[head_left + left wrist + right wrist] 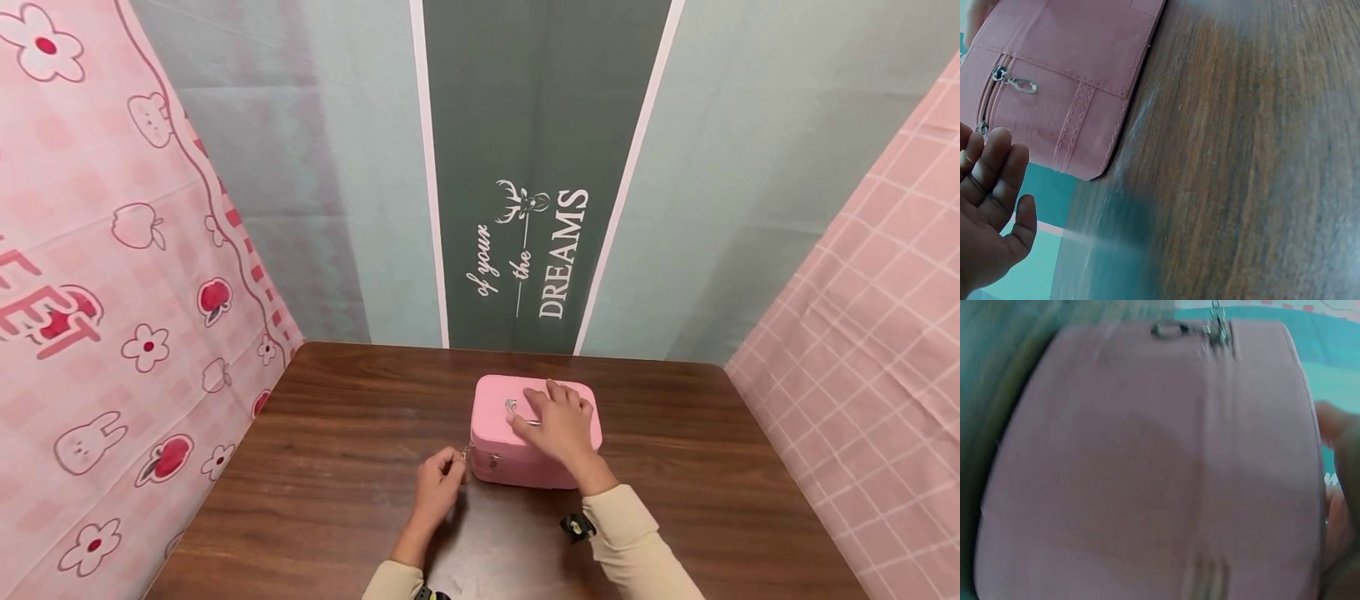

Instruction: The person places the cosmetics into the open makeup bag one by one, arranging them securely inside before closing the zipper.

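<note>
A pink zip-up case stands on the table, its lid closed down. At its front left corner my left hand pinches a small silver zipper pull; the fingertips partly hide it. A second zipper pull hangs loose on the side of the case in the left wrist view. My right hand rests on top of the lid with its fingers spread, beside a silver fitting. The right wrist view is blurred and shows the front of the case, with the right fingers along the lid edge.
The brown wooden table carries the case near its middle. A green and grey cloth with white lettering hangs behind the table. Pink patterned cloths hang at the left and the right.
</note>
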Demonstrator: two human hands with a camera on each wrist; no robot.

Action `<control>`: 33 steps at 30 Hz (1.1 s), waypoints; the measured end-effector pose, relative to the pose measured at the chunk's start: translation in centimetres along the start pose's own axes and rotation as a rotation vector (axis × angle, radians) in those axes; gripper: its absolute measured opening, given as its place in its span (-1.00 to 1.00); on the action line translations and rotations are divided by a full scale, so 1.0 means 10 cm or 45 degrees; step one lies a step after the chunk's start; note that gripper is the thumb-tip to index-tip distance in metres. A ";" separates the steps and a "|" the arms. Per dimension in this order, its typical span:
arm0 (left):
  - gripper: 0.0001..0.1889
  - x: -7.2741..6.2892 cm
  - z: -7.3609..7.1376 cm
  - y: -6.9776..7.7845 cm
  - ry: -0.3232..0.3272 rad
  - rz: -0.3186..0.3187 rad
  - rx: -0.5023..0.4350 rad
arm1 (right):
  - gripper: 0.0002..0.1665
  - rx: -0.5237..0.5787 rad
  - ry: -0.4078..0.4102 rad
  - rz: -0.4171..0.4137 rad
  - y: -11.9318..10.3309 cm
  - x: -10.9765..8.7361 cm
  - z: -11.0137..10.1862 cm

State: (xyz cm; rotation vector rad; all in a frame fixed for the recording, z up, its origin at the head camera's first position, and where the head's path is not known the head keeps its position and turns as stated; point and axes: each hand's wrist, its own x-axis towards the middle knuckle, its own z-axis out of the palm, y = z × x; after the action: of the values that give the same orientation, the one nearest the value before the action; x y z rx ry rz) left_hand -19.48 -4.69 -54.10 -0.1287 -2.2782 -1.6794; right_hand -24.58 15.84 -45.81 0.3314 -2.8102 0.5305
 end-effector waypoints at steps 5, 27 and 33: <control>-0.72 0.01 0.00 0.01 0.006 -0.004 0.018 | -0.33 -0.023 -0.091 -0.273 0.23 0.08 -0.10; -0.72 0.03 0.09 0.02 0.006 0.050 0.002 | -0.31 -0.051 -0.042 -0.172 0.30 0.05 0.00; -0.72 -0.01 0.18 0.05 0.049 0.078 -0.020 | -0.29 -0.122 0.038 0.006 0.09 -0.04 0.04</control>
State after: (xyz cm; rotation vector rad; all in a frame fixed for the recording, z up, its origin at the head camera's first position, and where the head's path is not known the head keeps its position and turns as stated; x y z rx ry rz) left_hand -19.63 -2.87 -54.12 -0.1666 -2.2105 -1.6549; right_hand -24.52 16.57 -46.62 0.2951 -2.7970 0.3964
